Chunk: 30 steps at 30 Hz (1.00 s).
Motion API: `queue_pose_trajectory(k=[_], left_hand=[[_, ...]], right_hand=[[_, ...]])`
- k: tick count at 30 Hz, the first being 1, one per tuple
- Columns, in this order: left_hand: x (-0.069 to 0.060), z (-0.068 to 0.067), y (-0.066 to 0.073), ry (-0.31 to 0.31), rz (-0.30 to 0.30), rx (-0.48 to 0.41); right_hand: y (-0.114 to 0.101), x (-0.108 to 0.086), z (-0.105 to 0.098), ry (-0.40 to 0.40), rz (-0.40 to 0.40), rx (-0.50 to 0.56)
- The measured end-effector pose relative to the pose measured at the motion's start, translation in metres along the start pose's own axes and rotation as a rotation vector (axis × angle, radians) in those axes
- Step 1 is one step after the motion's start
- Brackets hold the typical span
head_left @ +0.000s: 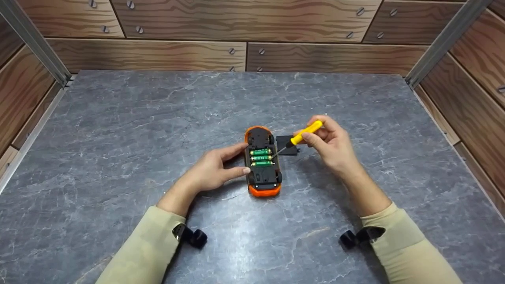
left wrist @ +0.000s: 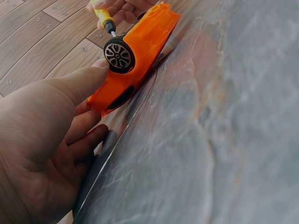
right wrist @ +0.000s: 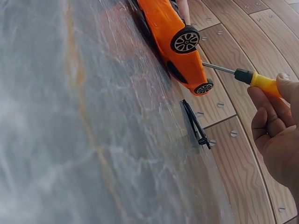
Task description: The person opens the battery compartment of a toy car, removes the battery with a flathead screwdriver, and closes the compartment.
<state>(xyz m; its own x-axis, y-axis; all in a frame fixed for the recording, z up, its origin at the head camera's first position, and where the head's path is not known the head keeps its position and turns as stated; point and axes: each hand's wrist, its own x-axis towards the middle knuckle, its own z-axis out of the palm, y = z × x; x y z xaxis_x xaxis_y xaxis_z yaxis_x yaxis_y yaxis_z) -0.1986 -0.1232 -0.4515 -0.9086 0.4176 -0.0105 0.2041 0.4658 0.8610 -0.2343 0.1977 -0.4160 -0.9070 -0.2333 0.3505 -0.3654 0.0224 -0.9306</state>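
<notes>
Thumb and fingers of the right hand [head_left: 335, 146] pinch the smooth yellow handle of a screwdriver [head_left: 307, 132], other fingers loosely bent. From its black collar a thin, straight metal shaft slants down to the right-hand ends of three batteries [head_left: 261, 157]; whether the tip touches one, I cannot tell. The left hand [head_left: 211, 169] is spread, thumb and forefinger apart and touching the left side of a toy car [head_left: 265, 177], the thumb close to a wheel.

The car lies wheels up on the table between both hands, its body glossy orange with rounded ends, its underside matt black, its tyres dark around spoked hubs. The batteries, green cylinders with gold-coloured ends, sit side by side across an uncovered recess in its middle. Just right of the car lies a flat, rectangular black panel [head_left: 291, 151].

Beyond spreads the grey, marble-veined table [head_left: 138, 118], shiny near the front, bordered by wood-patterned walls [head_left: 236, 19] showing slotted screw heads.
</notes>
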Motion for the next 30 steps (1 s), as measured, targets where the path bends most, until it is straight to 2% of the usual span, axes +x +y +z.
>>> queue_pose_trajectory(k=[8,30], left_hand=[[-0.0009,0.0005,-0.0018,0.005,-0.021,-0.009],[0.0026,0.0008,-0.0036,0.005,0.005,-0.002]], right_hand=[[0.0025,0.0007,-0.0005,0.001,0.011,0.003],[0.0045,0.0024,-0.0062,-0.001,-0.009,0.047]])
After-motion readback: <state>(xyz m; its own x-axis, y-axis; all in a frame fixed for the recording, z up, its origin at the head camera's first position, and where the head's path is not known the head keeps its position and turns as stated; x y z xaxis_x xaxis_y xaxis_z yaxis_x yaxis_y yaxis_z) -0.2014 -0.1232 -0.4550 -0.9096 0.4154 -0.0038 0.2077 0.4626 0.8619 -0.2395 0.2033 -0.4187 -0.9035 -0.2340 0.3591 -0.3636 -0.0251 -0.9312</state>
